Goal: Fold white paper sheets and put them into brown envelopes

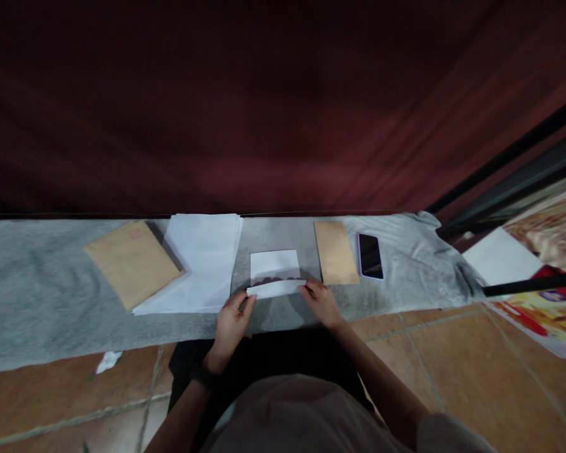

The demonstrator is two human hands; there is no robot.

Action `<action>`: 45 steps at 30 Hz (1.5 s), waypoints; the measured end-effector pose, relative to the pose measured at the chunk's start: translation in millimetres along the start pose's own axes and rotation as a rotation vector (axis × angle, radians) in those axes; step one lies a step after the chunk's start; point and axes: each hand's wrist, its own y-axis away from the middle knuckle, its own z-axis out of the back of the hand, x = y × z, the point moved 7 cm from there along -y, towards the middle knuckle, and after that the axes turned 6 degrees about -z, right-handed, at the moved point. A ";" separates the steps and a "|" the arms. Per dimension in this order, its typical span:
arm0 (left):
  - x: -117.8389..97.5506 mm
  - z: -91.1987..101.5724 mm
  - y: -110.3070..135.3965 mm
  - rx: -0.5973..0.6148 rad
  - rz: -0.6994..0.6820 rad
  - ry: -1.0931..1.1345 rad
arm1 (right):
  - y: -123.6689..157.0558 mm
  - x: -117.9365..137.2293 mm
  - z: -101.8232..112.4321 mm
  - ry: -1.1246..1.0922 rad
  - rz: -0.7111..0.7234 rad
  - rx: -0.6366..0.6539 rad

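A sheet of white paper [275, 261] lies in front of me with its near part folded up. My left hand [233, 318] pinches the left end of the folded strip between thumb and fingers. At the other end, my right hand [321, 302] grips the same strip. The far part of the sheet rests on the grey cloth [273, 321]. Just right of it lies a brown envelope [337, 253]. To the left is a stack of white paper [202, 258], its sheets slightly fanned.
Several brown envelopes [134, 261] appear piled at the left, overlapping the paper stack. A phone [370, 256] with a dark screen lies right of the single envelope. Behind the cloth rises a dark red surface [283, 126]. A white scrap [109, 361] is on the tiled floor [453, 352].
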 end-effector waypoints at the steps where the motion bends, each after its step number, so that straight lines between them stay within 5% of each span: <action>1: -1.1 0.1 -2.7 -0.005 0.026 -0.004 | -2.8 0.7 0.4 0.004 -0.024 -0.009; 16: -13.6 -3.5 -52.1 0.012 0.171 -0.331 | -36.4 8.7 1.5 0.205 -0.236 -0.073; 36: -22.5 -9.2 -74.1 0.050 0.309 -0.525 | -56.6 19.1 -3.1 0.405 -0.311 -0.061; 40: -18.4 -12.9 -77.2 0.067 0.295 -0.532 | -56.6 24.4 4.1 0.353 -0.242 -0.147; 45: -15.1 -15.7 -79.1 0.074 0.285 -0.533 | -47.6 55.3 -5.1 0.233 0.058 -0.215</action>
